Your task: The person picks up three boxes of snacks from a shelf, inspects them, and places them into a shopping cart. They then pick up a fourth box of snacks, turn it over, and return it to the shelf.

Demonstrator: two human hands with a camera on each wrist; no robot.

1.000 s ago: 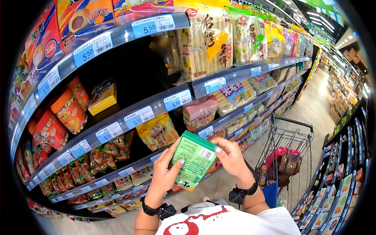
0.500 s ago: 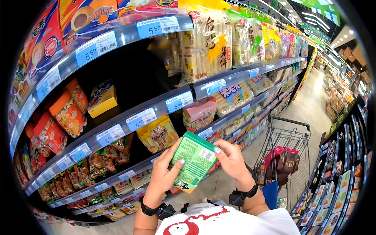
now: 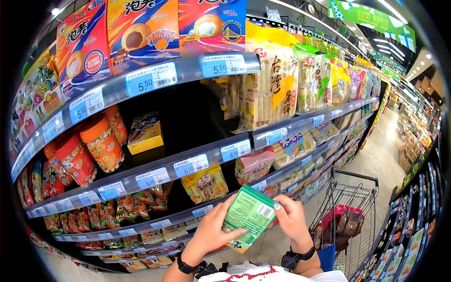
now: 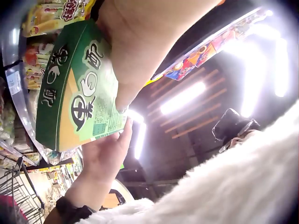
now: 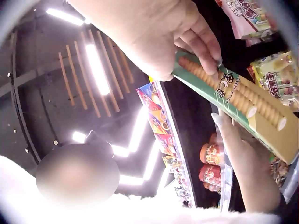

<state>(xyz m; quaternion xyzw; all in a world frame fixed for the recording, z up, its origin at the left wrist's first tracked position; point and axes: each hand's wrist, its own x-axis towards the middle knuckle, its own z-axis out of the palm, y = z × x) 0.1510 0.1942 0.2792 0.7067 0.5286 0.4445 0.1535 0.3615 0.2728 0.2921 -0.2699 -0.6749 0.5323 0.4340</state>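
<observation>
A green snack box (image 3: pixel 248 215) with a barcode and printed back panel is held up in front of the shelves by both hands. My left hand (image 3: pixel 215 229) grips its lower left side, thumb across the back. My right hand (image 3: pixel 289 217) pinches its upper right edge. In the left wrist view the left hand (image 4: pixel 140 42) wraps the green box (image 4: pixel 77 95) from above, while the right hand (image 4: pixel 105 156) supports it below. From the right wrist, the right hand (image 5: pixel 159 39) holds the box (image 5: pixel 233 95), whose face shows biscuit sticks.
Snack shelves (image 3: pixel 188 164) with blue 5.50 price tags stand close on the left, filled with bags and orange-lidded jars (image 3: pixel 101 145). A wire shopping cart (image 3: pixel 350 207) with a brown bag in it stands at the right. The aisle floor runs off to the far right.
The head view has tilted upward, so the top shelf shows more and the hands sit lower in frame. Both hands still hold the green box the same way.
</observation>
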